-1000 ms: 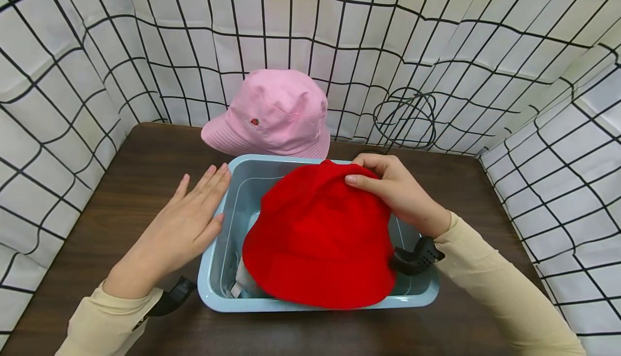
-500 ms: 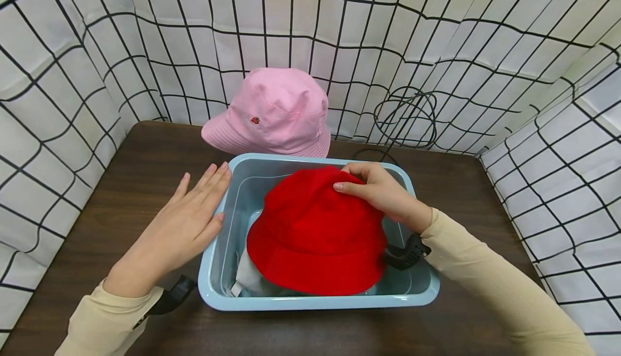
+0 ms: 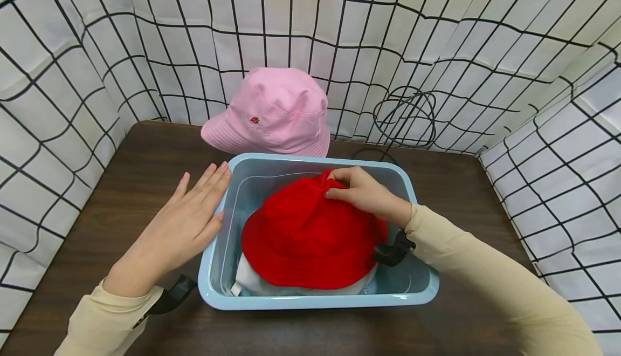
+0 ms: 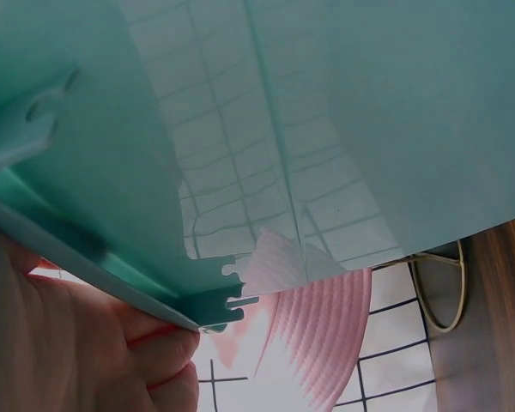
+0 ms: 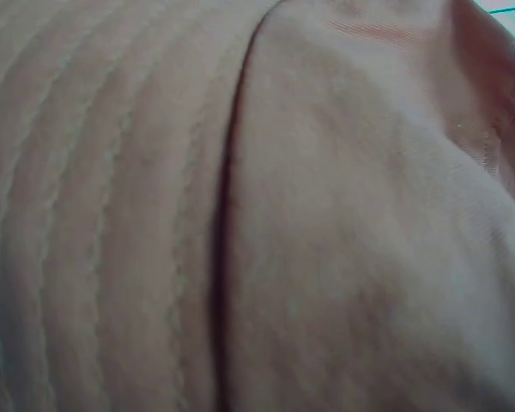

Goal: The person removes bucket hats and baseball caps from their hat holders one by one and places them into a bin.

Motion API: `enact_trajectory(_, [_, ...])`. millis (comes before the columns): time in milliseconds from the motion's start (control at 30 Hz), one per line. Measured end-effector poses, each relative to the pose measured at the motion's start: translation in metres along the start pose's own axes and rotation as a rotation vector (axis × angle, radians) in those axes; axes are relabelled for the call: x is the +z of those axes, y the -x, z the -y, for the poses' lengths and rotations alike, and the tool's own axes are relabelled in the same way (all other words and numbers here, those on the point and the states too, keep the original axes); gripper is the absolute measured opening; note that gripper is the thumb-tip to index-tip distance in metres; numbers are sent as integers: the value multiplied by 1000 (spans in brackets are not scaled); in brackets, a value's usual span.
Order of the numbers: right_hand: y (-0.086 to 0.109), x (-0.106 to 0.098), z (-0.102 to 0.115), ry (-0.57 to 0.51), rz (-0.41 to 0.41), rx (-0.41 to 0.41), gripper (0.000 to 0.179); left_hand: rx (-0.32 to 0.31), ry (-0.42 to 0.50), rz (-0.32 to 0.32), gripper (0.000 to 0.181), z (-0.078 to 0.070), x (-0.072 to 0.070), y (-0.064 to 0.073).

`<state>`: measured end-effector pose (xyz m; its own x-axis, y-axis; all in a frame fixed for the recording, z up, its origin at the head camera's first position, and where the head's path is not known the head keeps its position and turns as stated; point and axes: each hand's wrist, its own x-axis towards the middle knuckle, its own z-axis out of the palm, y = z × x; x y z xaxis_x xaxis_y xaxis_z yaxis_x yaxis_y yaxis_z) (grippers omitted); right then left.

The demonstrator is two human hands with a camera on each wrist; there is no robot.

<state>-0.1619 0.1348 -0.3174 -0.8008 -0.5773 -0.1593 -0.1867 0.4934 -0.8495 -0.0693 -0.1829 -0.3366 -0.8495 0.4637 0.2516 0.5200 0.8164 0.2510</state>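
Inside the blue tub (image 3: 315, 303), the right hand (image 3: 366, 194) pinches a fold at the top of a red bucket hat (image 3: 310, 237), thumb on the near side and fingers curled into the cloth. The left hand (image 3: 177, 232) lies at the tub's left rim with its fingers straight and close together, thumb a little apart, gripping nothing. The hat sits crown up within the tub, brim spread toward the tub's near side. Beneath it, a whitish cloth item (image 3: 252, 280) shows on the tub's floor; how firmly the hat rests on it is hard to tell. Both wrists carry black devices (image 3: 172, 295) below beige sleeves (image 3: 485, 269). Just behind the tub stands a pink bucket hat (image 3: 286, 105) bearing a small strawberry motif (image 3: 254, 121). Behind the tub's right half, a loop of dark cable (image 3: 433, 118) rests against the white, black-gridded backdrop (image 3: 359, 21). Under the tub spreads a dark wooden table (image 3: 145, 183).
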Motion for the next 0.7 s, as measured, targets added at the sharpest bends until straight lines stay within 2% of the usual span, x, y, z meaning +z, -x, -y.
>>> enact_trajectory(267, [-12, 9, -3, 33, 23, 43, 5, -6, 3, 6, 66, 0, 0, 0])
enact_trajectory(700, [-20, 19, -9, 31, 34, 71, 5, 3, -1, -7, 66, 0, 1, 0])
